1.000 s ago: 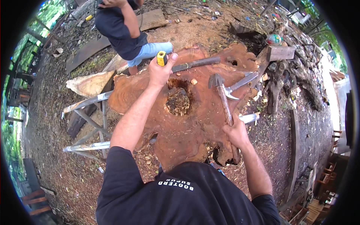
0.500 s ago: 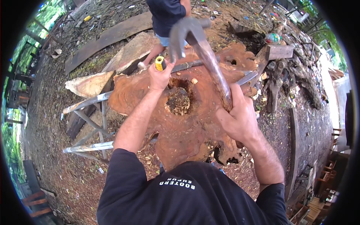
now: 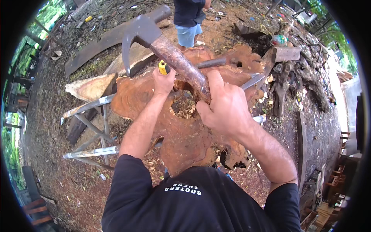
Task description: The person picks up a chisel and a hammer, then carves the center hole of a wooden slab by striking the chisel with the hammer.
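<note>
My right hand (image 3: 228,106) is wrapped round the wooden handle of a claw hammer (image 3: 176,58). The hammer is raised, its dark metal head up and to the left. In my left hand (image 3: 164,82) is a yellow-and-black handle (image 3: 162,67), apparently a chisel's, its end pointing up; the fist and wrist hide the blade. Below both hands lies a broad reddish-brown wood slab (image 3: 185,143) with an irregular outline. A rough hole (image 3: 183,104) in it holds loose wood chips, just right of my left wrist. A grey bar (image 3: 212,63) rests across the slab's far part.
Metal trestle legs (image 3: 91,125) stick out left of the slab. Beyond them lie a pale-edged wood piece (image 3: 92,87) and a long curved plank (image 3: 92,50). Another person (image 3: 188,23) stands beyond the slab. Gnarled roots (image 3: 286,85) and a wooden block (image 3: 286,54) sit at right.
The hammer has swung left, its head now above and left of my left hand. My right hand moved left and slightly up. The other person shifted right; my left hand stays almost still.
</note>
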A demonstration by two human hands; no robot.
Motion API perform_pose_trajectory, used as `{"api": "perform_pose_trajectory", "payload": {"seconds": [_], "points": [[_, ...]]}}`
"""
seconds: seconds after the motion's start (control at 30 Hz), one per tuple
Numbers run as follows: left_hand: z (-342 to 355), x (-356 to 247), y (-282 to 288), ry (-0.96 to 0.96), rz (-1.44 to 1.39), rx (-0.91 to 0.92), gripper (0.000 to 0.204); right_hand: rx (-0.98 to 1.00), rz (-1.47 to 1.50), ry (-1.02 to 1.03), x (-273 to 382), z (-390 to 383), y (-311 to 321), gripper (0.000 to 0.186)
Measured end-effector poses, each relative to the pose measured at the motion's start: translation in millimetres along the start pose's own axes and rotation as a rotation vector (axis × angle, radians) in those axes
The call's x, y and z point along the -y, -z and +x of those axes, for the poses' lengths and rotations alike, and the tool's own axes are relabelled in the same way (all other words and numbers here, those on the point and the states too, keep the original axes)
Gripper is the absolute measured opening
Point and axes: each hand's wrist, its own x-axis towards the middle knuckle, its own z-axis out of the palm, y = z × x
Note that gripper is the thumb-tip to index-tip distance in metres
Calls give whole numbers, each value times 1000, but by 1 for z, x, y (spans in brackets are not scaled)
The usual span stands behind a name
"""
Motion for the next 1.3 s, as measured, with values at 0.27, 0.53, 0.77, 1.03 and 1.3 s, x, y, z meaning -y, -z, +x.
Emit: {"api": "perform_pose_trajectory", "payload": {"seconds": [0.27,0.53,0.77,1.03,1.3], "points": [[4,51,4,-18,206,-2,16,194,-235,-43,-38,11,-33,26],[7,44,-6,-90,134,-28,29,48,-147,-29,-38,7,-51,29],[46,68,-5,211,142,-72,34,118,-160,-255,-73,18,-52,36],[106,100,-2,667,591,-697,70,158,224,-564,-93,-54,-67,37],[72,-11,-13,218,-162,-219,28,135,341,-720,-137,-129,-69,43]]}}
